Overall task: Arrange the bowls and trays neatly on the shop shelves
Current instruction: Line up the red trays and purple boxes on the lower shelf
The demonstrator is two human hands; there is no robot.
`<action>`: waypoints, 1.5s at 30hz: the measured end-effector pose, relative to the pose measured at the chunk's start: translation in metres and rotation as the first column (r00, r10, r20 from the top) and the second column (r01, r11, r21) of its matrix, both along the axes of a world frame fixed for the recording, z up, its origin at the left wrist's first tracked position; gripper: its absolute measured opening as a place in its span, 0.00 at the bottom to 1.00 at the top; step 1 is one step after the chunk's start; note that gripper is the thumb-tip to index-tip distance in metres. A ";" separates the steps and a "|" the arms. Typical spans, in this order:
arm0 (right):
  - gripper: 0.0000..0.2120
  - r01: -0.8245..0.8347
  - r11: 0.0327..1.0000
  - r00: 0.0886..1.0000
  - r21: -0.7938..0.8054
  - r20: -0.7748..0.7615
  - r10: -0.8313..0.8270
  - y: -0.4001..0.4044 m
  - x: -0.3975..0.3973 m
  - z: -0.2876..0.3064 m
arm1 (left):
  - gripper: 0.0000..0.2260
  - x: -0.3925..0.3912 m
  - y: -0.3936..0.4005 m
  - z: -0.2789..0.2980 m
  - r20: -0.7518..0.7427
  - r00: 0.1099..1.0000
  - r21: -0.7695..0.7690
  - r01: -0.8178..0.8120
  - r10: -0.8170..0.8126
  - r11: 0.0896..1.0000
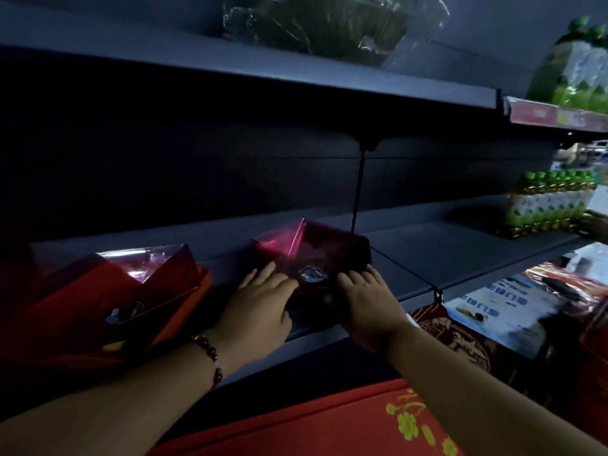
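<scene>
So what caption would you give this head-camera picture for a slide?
Left hand and right hand rest on a cellophane-wrapped red tray on a dim shop shelf.

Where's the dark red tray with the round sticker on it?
In the head view the dark red tray sits mid-frame on the middle shelf, with the left hand and right hand touching its front, right of the wrapped red tray.

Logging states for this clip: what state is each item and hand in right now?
middle tray: plastic-wrapped, on shelf, under both hands.
left tray: plastic-wrapped, tilted, untouched.
left hand: fingers flat on middle tray.
right hand: fingers flat on middle tray.
bottle pack: upright on shelf.
</scene>
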State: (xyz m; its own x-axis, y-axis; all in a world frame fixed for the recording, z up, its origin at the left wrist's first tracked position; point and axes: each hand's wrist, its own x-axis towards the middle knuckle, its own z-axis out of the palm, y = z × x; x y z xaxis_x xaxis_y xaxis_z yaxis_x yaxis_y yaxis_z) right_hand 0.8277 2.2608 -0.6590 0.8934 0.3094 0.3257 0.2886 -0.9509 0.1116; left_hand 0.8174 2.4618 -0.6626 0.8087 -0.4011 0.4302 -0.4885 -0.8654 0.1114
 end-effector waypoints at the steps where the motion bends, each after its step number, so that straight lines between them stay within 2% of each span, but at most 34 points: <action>1: 0.19 0.008 0.999 1.000 -0.048 0.019 -0.007 0.001 -0.002 -0.004 | 0.23 -0.004 0.000 -0.002 0.003 1.000 0.021 -0.015 0.015 1.000; 2: 0.19 0.027 0.995 0.999 -0.094 0.041 -0.023 0.002 -0.004 -0.006 | 0.25 -0.008 0.000 -0.004 0.008 0.999 0.049 -0.032 0.032 0.998; 5: 0.33 0.040 0.993 0.994 -0.115 0.106 -0.027 0.009 -0.013 -0.009 | 0.31 -0.025 0.005 -0.005 -0.003 0.997 0.156 -0.077 0.079 0.985; 8: 0.45 0.045 0.994 0.994 -0.099 0.101 -0.034 0.023 -0.025 -0.011 | 0.33 -0.040 0.020 -0.004 0.041 0.997 0.164 -0.072 0.066 0.984; 10: 0.49 0.046 0.995 0.996 -0.085 0.086 -0.039 0.036 -0.035 -0.010 | 0.34 -0.052 0.035 0.002 0.090 0.995 0.207 -0.069 0.052 0.976; 12: 0.45 0.027 0.992 0.999 -0.123 0.034 -0.023 0.051 -0.049 -0.003 | 0.34 -0.063 0.054 0.005 0.146 0.987 0.231 -0.106 0.073 0.967; 14: 0.39 0.008 0.987 0.996 -0.158 -0.082 -0.021 0.068 -0.061 0.003 | 0.33 -0.079 0.075 0.010 0.134 0.980 0.233 -0.172 0.144 0.957; 16: 0.37 -0.003 0.989 0.992 -0.148 -0.124 -0.015 0.089 -0.071 0.006 | 0.32 -0.090 0.093 0.012 0.098 0.961 0.200 -0.274 0.259 0.941; 19: 0.36 -0.083 0.996 0.980 -0.042 -0.185 0.074 0.127 -0.086 0.012 | 0.32 -0.106 0.120 0.017 0.090 0.905 0.245 -0.424 0.415 0.872; 22: 0.33 -0.149 0.982 0.974 0.112 -0.154 0.165 0.159 -0.101 0.020 | 0.29 -0.117 0.139 0.024 0.024 0.893 0.142 -0.448 0.450 0.882; 24: 0.29 -0.133 0.935 0.963 0.329 -0.182 0.201 0.175 -0.109 0.025 | 0.20 -0.123 0.145 0.029 -0.039 0.902 0.046 -0.428 0.430 0.903; 25: 0.26 -0.088 0.868 0.947 0.488 -0.230 0.225 0.181 -0.113 0.027 | 0.14 -0.124 0.147 0.032 -0.067 0.910 -0.023 -0.412 0.410 0.911; 26: 0.24 -0.012 0.763 0.920 0.647 -0.292 0.262 0.189 -0.116 0.028 | 0.09 -0.127 0.151 0.036 -0.090 0.917 -0.106 -0.397 0.388 0.912; 27: 0.21 0.073 0.613 0.894 0.787 -0.324 0.309 0.195 -0.121 0.031 | 0.05 -0.130 0.155 0.041 -0.101 0.925 -0.179 -0.379 0.366 0.908; 29: 0.13 0.274 0.273 0.844 0.922 -0.367 0.392 0.205 -0.130 0.039 | 0.06 -0.137 0.161 0.047 -0.040 0.946 -0.222 -0.324 0.323 0.920; 32: 0.08 0.502 -0.222 0.801 0.836 -0.352 0.484 0.207 -0.135 0.056 | 0.10 -0.152 0.164 0.045 0.152 0.970 -0.106 -0.173 0.188 0.979; 34: 0.06 0.534 -0.468 0.817 0.704 -0.288 0.499 0.199 -0.138 0.066 | 0.14 -0.166 0.165 0.042 0.281 0.955 -0.043 -0.089 0.097 0.995; 35: 0.08 0.509 -0.521 0.839 0.685 -0.261 0.477 0.192 -0.140 0.068 | 0.14 -0.172 0.166 0.040 0.332 0.942 -0.016 -0.053 0.055 0.998; 36: 0.12 0.470 -0.530 0.865 0.705 -0.248 0.437 0.184 -0.142 0.066 | 0.14 -0.180 0.166 0.039 0.369 0.929 0.013 -0.031 0.024 0.999; 38: 0.21 0.405 -0.497 0.898 0.767 -0.234 0.372 0.169 -0.153 0.060 | 0.16 -0.200 0.161 0.036 0.367 0.929 0.031 -0.047 0.032 0.998; 40: 0.22 0.386 -0.471 0.906 0.793 -0.230 0.356 0.158 -0.170 0.047 | 0.17 -0.225 0.148 0.034 0.272 0.953 -0.098 -0.109 0.132 0.989; 41: 0.21 0.387 -0.492 0.909 0.780 -0.234 0.344 0.152 -0.178 0.040 | 0.23 -0.237 0.140 0.032 0.163 0.972 -0.204 -0.136 0.170 0.969; 43: 0.19 0.393 -0.565 0.915 0.725 -0.249 0.318 0.142 -0.192 0.027 | 0.37 -0.261 0.122 0.031 -0.123 0.987 -0.505 -0.152 0.104 0.850; 45: 0.19 0.408 -0.606 0.912 0.683 -0.275 0.303 0.136 -0.208 0.010 | 0.42 -0.273 0.111 0.025 -0.255 0.966 -0.769 -0.183 -0.032 0.613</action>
State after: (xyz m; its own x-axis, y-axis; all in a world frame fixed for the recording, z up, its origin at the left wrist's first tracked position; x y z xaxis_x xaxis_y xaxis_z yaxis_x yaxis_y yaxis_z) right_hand 0.6197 2.3966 -0.6495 0.9543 -0.1562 -0.2549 -0.1199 0.5812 -0.8049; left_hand 0.5443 2.5726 -0.6372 0.9327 0.0677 0.3542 -0.2938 -0.4270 0.8552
